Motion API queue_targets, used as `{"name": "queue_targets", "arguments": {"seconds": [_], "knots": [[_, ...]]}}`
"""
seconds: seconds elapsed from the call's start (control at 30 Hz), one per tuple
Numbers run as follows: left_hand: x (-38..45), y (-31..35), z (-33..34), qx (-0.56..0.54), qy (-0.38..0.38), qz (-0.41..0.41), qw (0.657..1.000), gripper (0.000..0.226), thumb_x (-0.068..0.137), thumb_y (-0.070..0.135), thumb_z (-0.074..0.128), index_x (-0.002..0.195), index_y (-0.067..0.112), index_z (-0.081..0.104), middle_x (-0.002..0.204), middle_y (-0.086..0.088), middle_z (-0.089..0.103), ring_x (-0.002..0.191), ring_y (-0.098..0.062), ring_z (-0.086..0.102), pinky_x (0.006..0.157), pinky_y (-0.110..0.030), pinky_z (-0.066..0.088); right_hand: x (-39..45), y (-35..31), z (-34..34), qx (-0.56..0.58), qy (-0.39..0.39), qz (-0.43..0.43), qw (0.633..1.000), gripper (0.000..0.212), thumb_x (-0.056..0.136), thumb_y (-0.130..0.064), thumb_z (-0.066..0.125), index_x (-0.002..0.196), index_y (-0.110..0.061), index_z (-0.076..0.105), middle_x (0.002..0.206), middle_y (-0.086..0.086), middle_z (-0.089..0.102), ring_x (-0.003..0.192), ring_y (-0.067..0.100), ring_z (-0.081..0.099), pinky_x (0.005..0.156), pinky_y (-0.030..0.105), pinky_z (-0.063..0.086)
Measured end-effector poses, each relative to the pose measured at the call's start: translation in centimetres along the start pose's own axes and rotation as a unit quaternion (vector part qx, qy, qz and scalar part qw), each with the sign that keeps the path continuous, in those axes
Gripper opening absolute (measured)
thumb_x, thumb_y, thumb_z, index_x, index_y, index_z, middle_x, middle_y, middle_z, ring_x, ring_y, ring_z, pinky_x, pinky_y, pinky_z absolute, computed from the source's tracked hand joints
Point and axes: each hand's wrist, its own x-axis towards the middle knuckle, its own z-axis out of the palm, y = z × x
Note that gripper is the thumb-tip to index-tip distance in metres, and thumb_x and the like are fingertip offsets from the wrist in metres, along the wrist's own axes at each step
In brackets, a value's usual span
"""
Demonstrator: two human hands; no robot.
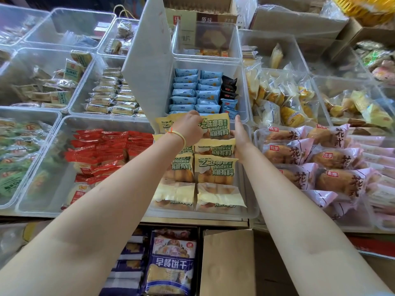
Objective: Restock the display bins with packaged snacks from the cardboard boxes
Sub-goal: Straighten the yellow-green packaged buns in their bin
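Cardboard box (226, 263) lies nearest, below the bin (251, 210). Yellow packs (215, 169) fill that bin in two columns. Left hand (190, 127) — fingers curled — grips the far pack (215, 126); right hand (240, 135) rests flat, fingers straight, against the stack's right side.

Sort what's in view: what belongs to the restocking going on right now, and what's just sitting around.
In use: left hand, right hand, yellow snack packs, their clear bin.

Lying about: red packs, blue packs, pink bread packs, cardboard flap.
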Motion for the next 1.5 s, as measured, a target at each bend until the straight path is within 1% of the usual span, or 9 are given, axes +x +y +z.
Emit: {"name": "queue_targets", "arguments": {"seconds": [0.13, 0.33, 0.5, 0.73, 0.9, 1.03, 1.17, 1.33, 1.5], "knots": [[-0.1, 0.1, 0.2, 0.014, -0.006, -0.001, 1.0, 0.046, 0.097, 0.008, 0.042, 0.142, 0.009, 0.049, 0.152, -0.001, 0.037, 0.129, -0.023, 0.045, 0.105, -0.038, 0.041, 2.7, 1.1, -1.0, -0.029, 0.0, 0.008, 1.0, 0.104, 0.074, -0.093, 0.022, 0.135, -0.019, 0.06, 0.127, 0.011, 0.066, 0.122, 0.035, 0.06, 0.103, 0.051, 0.047], [-0.5, 0.8, -0.3, -0.001, -0.005, -0.003, 1.0, 0.043, 0.095, 0.001, 0.04, 0.136, 0.005, 0.054, 0.15, -0.006, 0.038, 0.132, -0.025, 0.042, 0.107, -0.035, 0.037, -1.0, -2.2, 0.5, -0.064, 0.082, -0.055, 0.993, 0.099, 0.082, -0.085, 0.021, 0.148, -0.015, 0.044, 0.152, 0.008, 0.045, 0.139, 0.028, 0.042, 0.116, 0.048, 0.032], [-1.6, 0.7, -0.8, -0.027, -0.023, -0.006, 0.999, 0.044, 0.1, 0.015, 0.043, 0.144, 0.007, 0.047, 0.155, -0.005, 0.034, 0.141, -0.024, 0.033, 0.117, -0.037, 0.026, 0.4, -1.2, -0.6, -0.063, 0.03, -0.058, 0.996, 0.122, 0.055, -0.103, 0.025, 0.141, -0.022, 0.053, 0.143, 0.008, 0.056, 0.134, 0.029, 0.049, 0.114, 0.053, 0.033], [-5.3, 0.2, -1.2, -0.11, 0.077, -0.002, 0.991, 0.041, 0.096, 0.006, 0.042, 0.13, 0.015, 0.062, 0.144, -0.005, 0.047, 0.116, -0.023, 0.055, 0.099, -0.038, 0.047, -5.6, 0.3, -0.4, 0.001, 0.061, -0.078, 0.995, 0.083, 0.095, -0.073, 0.018, 0.135, -0.011, 0.057, 0.13, 0.01, 0.064, 0.123, 0.027, 0.056, 0.104, 0.044, 0.041], [-10.4, -1.4, 0.9, -0.081, 0.181, -0.009, 0.98, 0.023, 0.091, 0.016, 0.051, 0.101, 0.014, 0.072, 0.108, -0.006, 0.063, 0.098, -0.023, 0.059, 0.085, -0.038, 0.051, -8.0, 3.0, 0.3, -0.021, 0.142, -0.04, 0.989, 0.075, 0.1, -0.067, 0.015, 0.157, -0.02, 0.023, 0.163, 0.006, 0.024, 0.149, 0.03, 0.025, 0.12, 0.053, 0.021], [-12.7, -2.1, 2.6, -0.073, 0.096, -0.026, 0.992, 0.03, 0.088, 0.015, 0.053, 0.113, 0.021, 0.07, 0.119, -0.002, 0.061, 0.11, -0.024, 0.056, 0.092, -0.039, 0.049, -8.1, 3.9, 1.7, -0.043, 0.103, 0.002, 0.994, 0.091, 0.086, -0.082, 0.014, 0.155, -0.024, 0.031, 0.16, 0.008, 0.031, 0.146, 0.031, 0.031, 0.119, 0.056, 0.024], [-14.9, -2.4, 2.8, -0.087, 0.172, -0.002, 0.981, 0.034, 0.086, 0.019, 0.06, 0.12, 0.017, 0.064, 0.123, -0.006, 0.055, 0.117, -0.026, 0.048, 0.096, -0.038, 0.043, -10.4, 3.2, 1.3, -0.103, 0.134, -0.031, 0.985, 0.077, 0.1, -0.065, 0.013, 0.154, -0.013, 0.031, 0.16, 0.012, 0.03, 0.147, 0.032, 0.027, 0.12, 0.048, 0.022], [-17.5, -3.3, 3.7, 0.114, -0.033, 0.035, 0.992, 0.065, 0.076, 0.055, 0.073, 0.133, 0.033, 0.051, 0.127, 0.0, 0.05, 0.127, -0.024, 0.041, 0.101, -0.043, 0.036, -15.4, 4.0, 0.8, -0.301, 0.116, -0.22, 0.921, 0.041, 0.095, -0.059, 0.05, 0.102, -0.019, 0.059, 0.098, -0.004, 0.062, 0.102, 0.021, 0.063, 0.074, 0.032, 0.045], [-17.1, -3.4, 3.8, 0.176, 0.057, 0.003, 0.983, 0.039, 0.085, 0.009, 0.055, 0.113, 0.035, 0.065, 0.11, -0.001, 0.062, 0.103, -0.024, 0.061, 0.082, -0.036, 0.048, -16.9, 5.4, 2.5, -0.58, 0.033, -0.225, 0.782, 0.068, 0.077, -0.053, 0.078, 0.13, -0.022, 0.049, 0.125, 0.0, 0.058, 0.112, 0.022, 0.057, 0.091, 0.04, 0.05]]}}
